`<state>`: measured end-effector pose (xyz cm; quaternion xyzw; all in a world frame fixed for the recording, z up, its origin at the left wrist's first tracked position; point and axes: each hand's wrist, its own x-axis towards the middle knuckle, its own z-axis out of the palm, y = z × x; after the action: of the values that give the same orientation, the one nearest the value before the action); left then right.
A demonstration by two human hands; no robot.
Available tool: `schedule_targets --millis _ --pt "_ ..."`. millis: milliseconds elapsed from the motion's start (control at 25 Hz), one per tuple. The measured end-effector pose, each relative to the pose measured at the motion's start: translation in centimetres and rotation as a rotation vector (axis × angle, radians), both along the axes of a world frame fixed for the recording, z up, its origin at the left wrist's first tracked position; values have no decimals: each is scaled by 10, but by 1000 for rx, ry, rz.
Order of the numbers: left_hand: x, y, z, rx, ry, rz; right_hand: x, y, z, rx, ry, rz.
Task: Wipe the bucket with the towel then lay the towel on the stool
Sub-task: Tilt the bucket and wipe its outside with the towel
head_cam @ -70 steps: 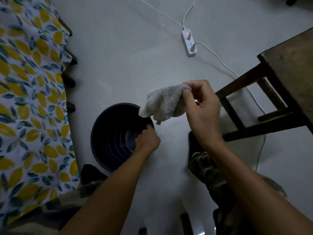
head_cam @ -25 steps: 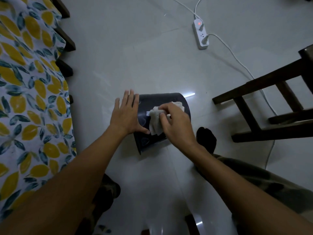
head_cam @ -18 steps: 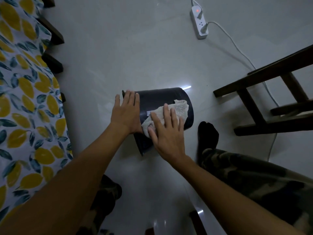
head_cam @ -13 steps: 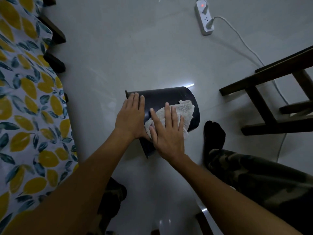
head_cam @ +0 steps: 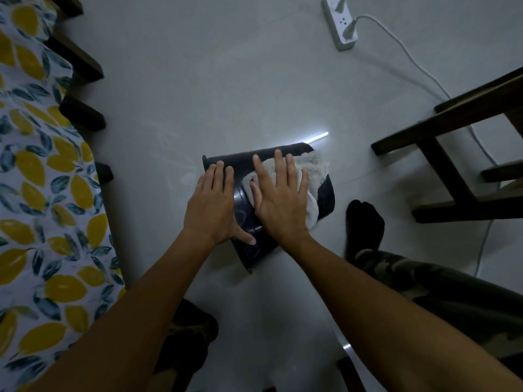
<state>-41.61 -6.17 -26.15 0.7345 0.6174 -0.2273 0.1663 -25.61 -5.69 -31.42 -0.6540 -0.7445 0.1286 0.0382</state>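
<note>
Right hand (head_cam: 278,200) fingers (head_cam: 278,165) spread flat, pressing towel (head_cam: 314,176) onto bucket side, not gripping; left hand (head_cam: 213,205) fingers together, flat, palm on bucket (head_cam: 249,219) near rim, thumb on wall; dark bucket lying on its side on floor (head_cam: 226,80), rim toward left; towel draped over upper side near base; wooden stool (head_cam: 452,165) to right, apart from bucket; power strip (head_cam: 341,21) farther back; lemon-print bedsheet (head_cam: 36,193) at left
</note>
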Motion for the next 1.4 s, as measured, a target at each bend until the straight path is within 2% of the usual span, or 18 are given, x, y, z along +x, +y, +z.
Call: schedule_targets --millis 160,280,400,520,600,680,760,880,960,1160,1280,1400 --pt "5 -3 5 -4 -26 13 17 48 -2 -80 62 -133" --pt "7 3 11 -6 -51 48 36 74 -5 -123 89 -142" --pt "9 1 11 -20 -56 60 48 60 -7 -60 109 -211" --pt "8 0 4 -18 -53 70 50 6 -4 -20 113 -290" --pt "7 3 0 -14 -58 58 48 -42 -3 -35 104 -192" --pt "5 1 -3 -1 -67 61 43 -71 -2 -28 103 -8" --pt "5 -7 -7 11 -61 59 34 -63 1 -9 94 172" --pt "10 -14 -10 23 -55 45 11 -6 6 0 64 410" --pt "10 -8 -5 -1 -41 85 -3 29 5 -42 92 389" --pt "15 4 8 -21 35 46 15 111 -9 -247 32 57" --pt "14 0 3 -22 28 44 46 75 -2 -106 75 70" --pt "12 -2 -3 18 10 15 37 -29 14 -61 145 196"
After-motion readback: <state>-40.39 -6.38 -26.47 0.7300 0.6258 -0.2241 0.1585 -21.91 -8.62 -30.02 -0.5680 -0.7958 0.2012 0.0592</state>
